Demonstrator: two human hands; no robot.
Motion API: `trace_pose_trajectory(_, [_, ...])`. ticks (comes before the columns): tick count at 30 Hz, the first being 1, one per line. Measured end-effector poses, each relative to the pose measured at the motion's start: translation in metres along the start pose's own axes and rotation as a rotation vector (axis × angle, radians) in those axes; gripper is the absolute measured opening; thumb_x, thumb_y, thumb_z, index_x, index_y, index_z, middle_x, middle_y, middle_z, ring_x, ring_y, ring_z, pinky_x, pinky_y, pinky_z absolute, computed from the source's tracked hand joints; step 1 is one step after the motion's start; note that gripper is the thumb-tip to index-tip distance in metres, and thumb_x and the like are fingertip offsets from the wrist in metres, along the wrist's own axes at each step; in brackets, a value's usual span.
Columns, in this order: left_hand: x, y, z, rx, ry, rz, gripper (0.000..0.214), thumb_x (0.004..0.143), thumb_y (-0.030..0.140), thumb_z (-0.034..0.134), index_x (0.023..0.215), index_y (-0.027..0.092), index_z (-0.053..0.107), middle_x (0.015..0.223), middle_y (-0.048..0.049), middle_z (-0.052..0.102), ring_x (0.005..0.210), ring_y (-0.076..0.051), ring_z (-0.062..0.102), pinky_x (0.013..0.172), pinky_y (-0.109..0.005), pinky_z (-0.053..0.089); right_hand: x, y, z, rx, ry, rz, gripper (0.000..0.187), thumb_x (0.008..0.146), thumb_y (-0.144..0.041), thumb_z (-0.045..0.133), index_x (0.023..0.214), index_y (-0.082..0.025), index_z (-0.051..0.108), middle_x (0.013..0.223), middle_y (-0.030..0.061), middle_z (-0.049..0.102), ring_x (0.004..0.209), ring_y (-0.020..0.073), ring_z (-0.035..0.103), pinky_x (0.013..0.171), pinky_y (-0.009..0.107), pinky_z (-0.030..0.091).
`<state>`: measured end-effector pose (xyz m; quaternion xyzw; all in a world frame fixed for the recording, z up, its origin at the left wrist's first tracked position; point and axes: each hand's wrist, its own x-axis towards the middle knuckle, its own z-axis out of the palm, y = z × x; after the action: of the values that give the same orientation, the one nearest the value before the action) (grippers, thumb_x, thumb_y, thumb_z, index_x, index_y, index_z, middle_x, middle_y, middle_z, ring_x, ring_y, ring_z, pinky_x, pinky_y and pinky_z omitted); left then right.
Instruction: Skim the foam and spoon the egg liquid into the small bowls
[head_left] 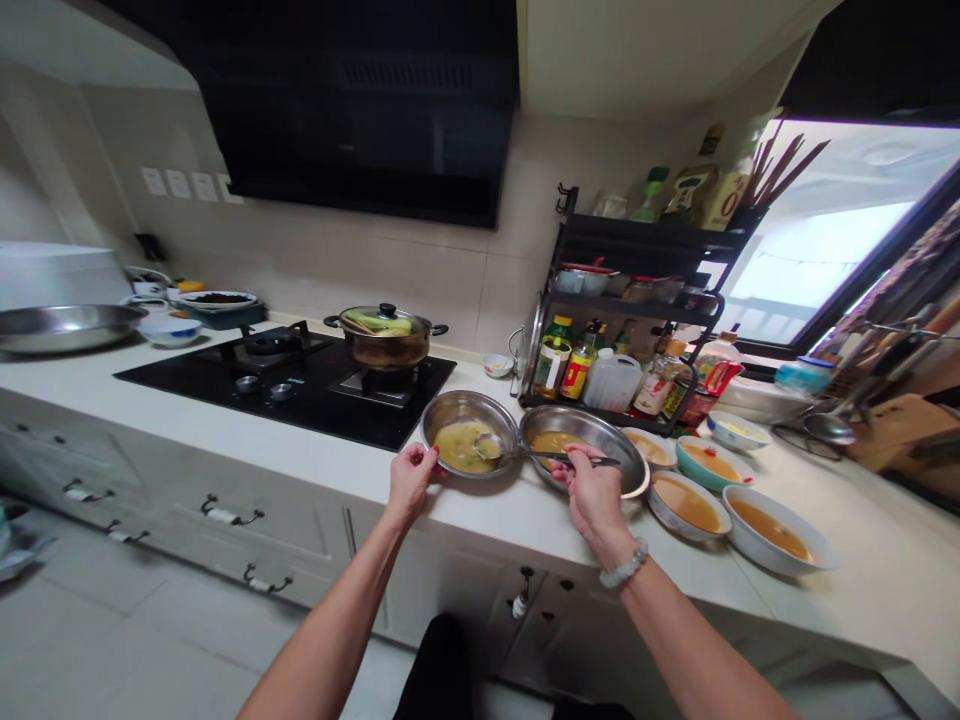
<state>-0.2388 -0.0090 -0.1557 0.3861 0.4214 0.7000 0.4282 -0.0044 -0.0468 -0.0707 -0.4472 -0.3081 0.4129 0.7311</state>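
My left hand [410, 475] grips the near rim of a steel bowl [447, 410] that holds a yellow mash. My right hand [591, 490] is closed on the handle of a metal ladle [491, 446], whose scoop rests inside that bowl. The handle crosses a second steel bowl [607, 428] with yellowish-brown liquid, just to the right. Both bowls stand on the white counter [510, 515] near its front edge.
Several bowls of brown soup, such as a white one [780, 530], line the counter to the right. A lidded pot [385, 338] sits on the black hob [300, 385]. A black rack [637, 250] of bottles stands behind. A large steel pan [64, 326] lies far left.
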Motion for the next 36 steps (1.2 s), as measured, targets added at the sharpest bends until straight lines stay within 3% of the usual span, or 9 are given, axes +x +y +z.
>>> trace_pose_trajectory(8, [0.001, -0.003, -0.001, -0.019, -0.004, -0.008, 0.030, 0.067, 0.034, 0.069, 0.056, 0.020, 0.044, 0.044, 0.0075, 0.052, 0.042, -0.012, 0.058, 0.047, -0.021, 0.043, 0.009, -0.022, -0.011, 0.002, -0.016, -0.049, 0.024, 0.057, -0.026, 0.072, 0.073, -0.017, 0.057, 0.059, -0.0012, 0.062, 0.046, 0.0138, 0.060, 0.042, 0.024, 0.050])
trace_pose_trajectory(14, [0.002, -0.004, -0.002, -0.006, -0.004, -0.013, 0.029, 0.068, 0.034, 0.069, 0.058, 0.020, 0.046, 0.044, 0.0071, 0.054, 0.043, -0.012, 0.058, 0.047, -0.021, 0.042, 0.027, -0.049, -0.033, 0.050, 0.060, -0.086, 0.022, 0.052, -0.020, 0.071, 0.069, -0.015, 0.059, 0.057, -0.0009, 0.062, 0.048, 0.0126, 0.060, 0.042, 0.020, 0.048])
trace_pose_trajectory(20, [0.003, -0.004, -0.002, -0.004, -0.004, -0.006, 0.028, 0.067, 0.034, 0.069, 0.057, 0.019, 0.047, 0.044, 0.0058, 0.056, 0.043, -0.012, 0.057, 0.046, -0.021, 0.041, 0.043, -0.053, -0.064, -0.178, 0.132, -0.280, 0.021, 0.059, -0.028, 0.070, 0.072, -0.017, 0.057, 0.060, -0.0013, 0.061, 0.045, 0.0129, 0.058, 0.040, 0.024, 0.047])
trace_pose_trajectory(22, [0.002, -0.004, -0.002, -0.015, 0.000, -0.013, 0.028, 0.067, 0.034, 0.070, 0.056, 0.019, 0.048, 0.044, 0.0061, 0.055, 0.042, -0.012, 0.057, 0.046, -0.021, 0.042, 0.041, -0.050, -0.074, -0.392, 0.070, -0.361, 0.020, 0.067, -0.033, 0.066, 0.078, -0.018, 0.059, 0.058, -0.0009, 0.061, 0.044, 0.0147, 0.058, 0.042, 0.026, 0.048])
trace_pose_trajectory(25, [0.002, -0.004, -0.002, -0.027, -0.003, -0.015, 0.029, 0.066, 0.034, 0.070, 0.056, 0.019, 0.048, 0.044, 0.0062, 0.055, 0.042, -0.012, 0.056, 0.047, -0.021, 0.043, 0.034, -0.047, -0.087, -0.702, -0.135, -0.554, 0.020, 0.079, -0.036, 0.057, 0.088, -0.018, 0.062, 0.061, 0.0017, 0.063, 0.049, 0.0171, 0.061, 0.049, 0.030, 0.052])
trace_pose_trajectory(30, [0.001, -0.002, -0.002, -0.011, -0.001, 0.002, 0.030, 0.066, 0.034, 0.070, 0.055, 0.019, 0.047, 0.044, 0.0058, 0.055, 0.042, -0.011, 0.056, 0.046, -0.020, 0.042, 0.021, -0.051, -0.093, -0.891, -0.487, -1.022, 0.013, 0.085, -0.025, 0.053, 0.088, -0.021, 0.064, 0.082, 0.0072, 0.067, 0.077, 0.0210, 0.066, 0.074, 0.036, 0.055])
trace_pose_trajectory(32, [0.001, -0.002, -0.002, -0.015, 0.001, 0.000, 0.030, 0.066, 0.035, 0.070, 0.056, 0.019, 0.047, 0.044, 0.0061, 0.054, 0.042, -0.011, 0.056, 0.045, -0.020, 0.042, 0.016, -0.052, -0.088, -0.873, -0.478, -1.052, 0.013, 0.086, -0.023, 0.052, 0.090, -0.021, 0.064, 0.083, 0.0069, 0.067, 0.077, 0.0204, 0.066, 0.073, 0.035, 0.055])
trace_pose_trajectory(36, [0.002, -0.002, -0.001, -0.018, 0.002, 0.000, 0.029, 0.067, 0.034, 0.069, 0.056, 0.019, 0.047, 0.044, 0.0066, 0.054, 0.042, -0.011, 0.057, 0.045, -0.020, 0.042, 0.000, -0.046, -0.068, -0.695, -0.296, -0.848, 0.013, 0.090, -0.027, 0.051, 0.095, -0.021, 0.062, 0.074, 0.0028, 0.065, 0.057, 0.0151, 0.063, 0.056, 0.028, 0.055])
